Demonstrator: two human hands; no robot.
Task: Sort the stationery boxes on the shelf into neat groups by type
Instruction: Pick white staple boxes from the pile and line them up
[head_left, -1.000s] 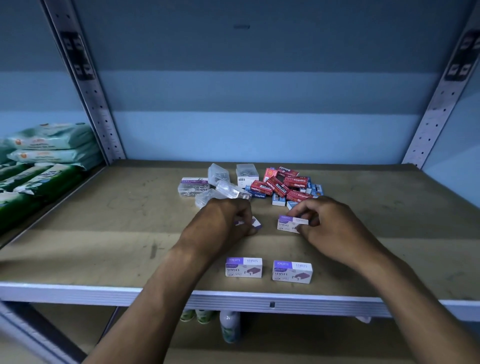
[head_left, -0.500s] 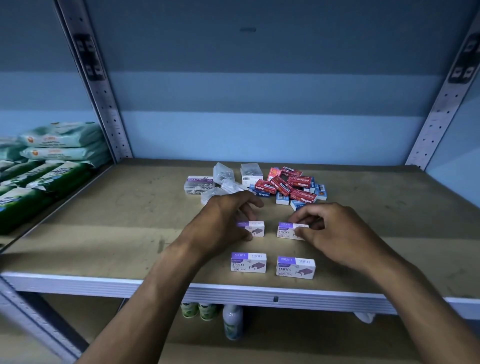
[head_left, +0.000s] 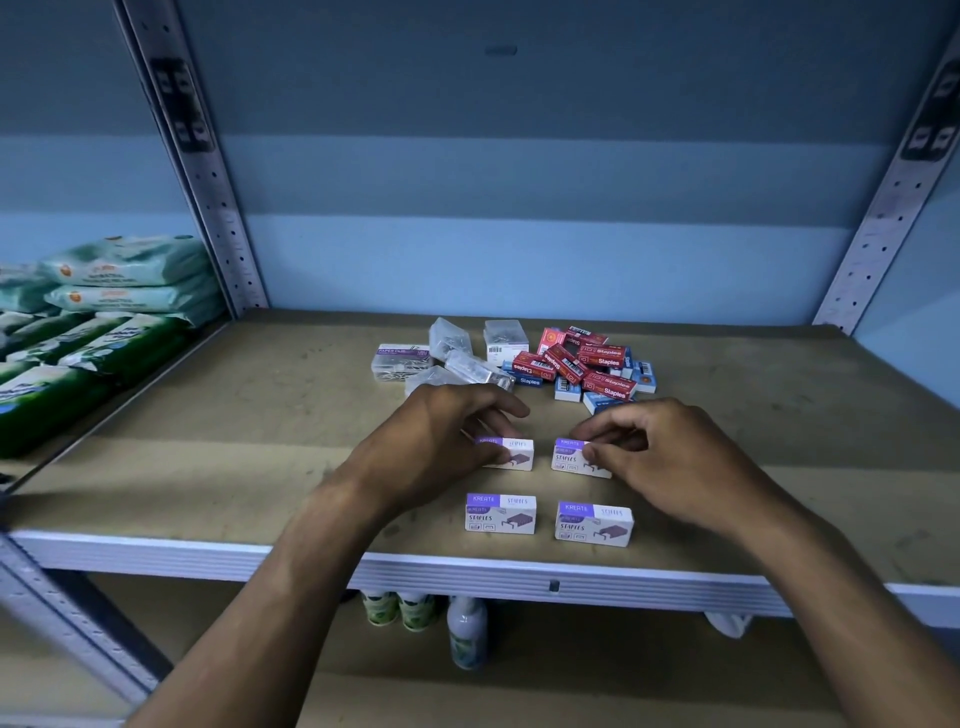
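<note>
Left hand (head_left: 441, 441) pinches one white staple box (head_left: 511, 453), right hand (head_left: 670, 457) pinches another (head_left: 571, 460), squaring the second row; next, probably the red boxes (head_left: 576, 361).

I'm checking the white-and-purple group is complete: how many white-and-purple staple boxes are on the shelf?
4. Two sit near the front edge, front-left box and front-right box. Two lie behind them, one under the left hand and one under the right hand. More may be hidden in the pile.
</note>
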